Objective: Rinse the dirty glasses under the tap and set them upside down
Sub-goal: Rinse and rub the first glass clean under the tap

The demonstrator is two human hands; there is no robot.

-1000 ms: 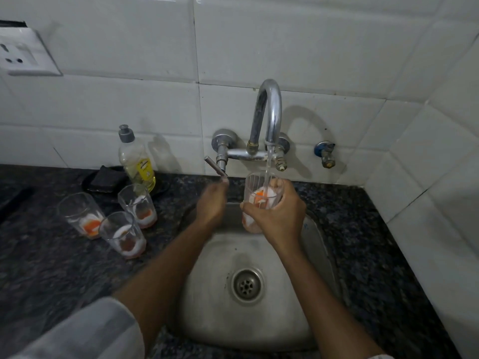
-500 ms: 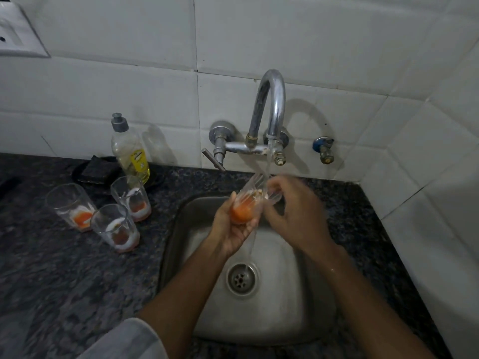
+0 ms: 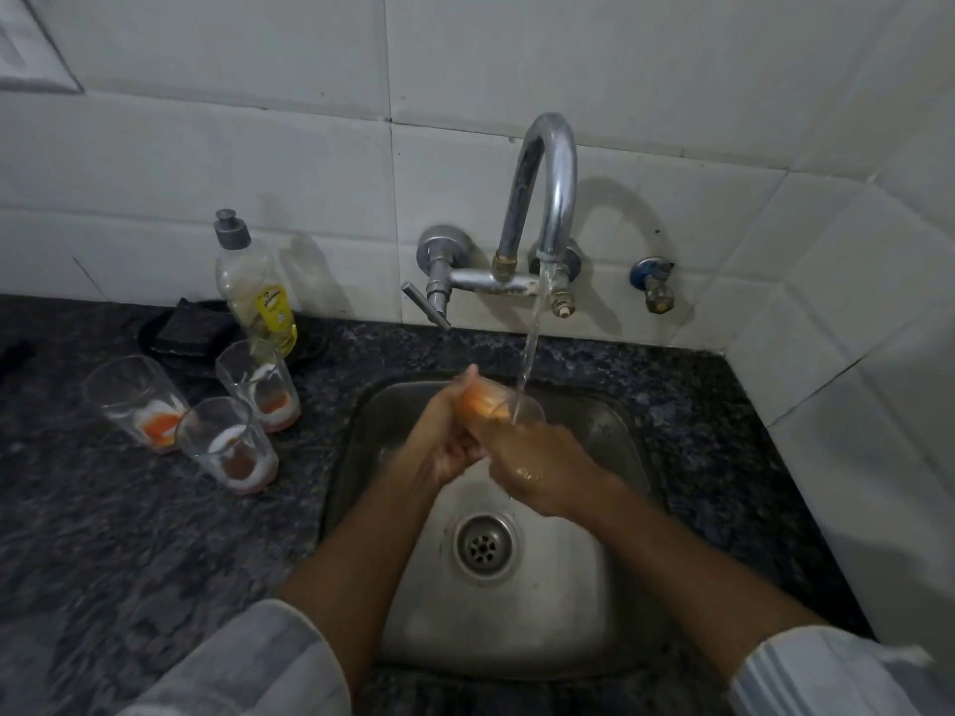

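A clear glass (image 3: 496,405) with orange residue lies tilted over the steel sink (image 3: 615,436), its mouth to the right under the stream from the chrome tap (image 3: 548,193). My left hand (image 3: 439,441) grips its base end. My right hand (image 3: 537,457) is at the mouth end, fingers curled at the rim; whether they reach inside is hidden. Three dirty glasses stand upright on the dark counter at the left: one (image 3: 132,400) farthest left, one (image 3: 227,444) in front, one (image 3: 258,385) behind.
A dish soap bottle (image 3: 256,292) stands at the wall behind the glasses, beside a dark sponge on a dish (image 3: 186,328). The tap lever (image 3: 426,304) sticks out to the left. White tiled walls close the back and right. The drain (image 3: 484,545) sits mid-sink.
My left hand left the tap lever and took the glass's base. The glass went from upright in my right hand to tilted between both hands, lower in the sink.
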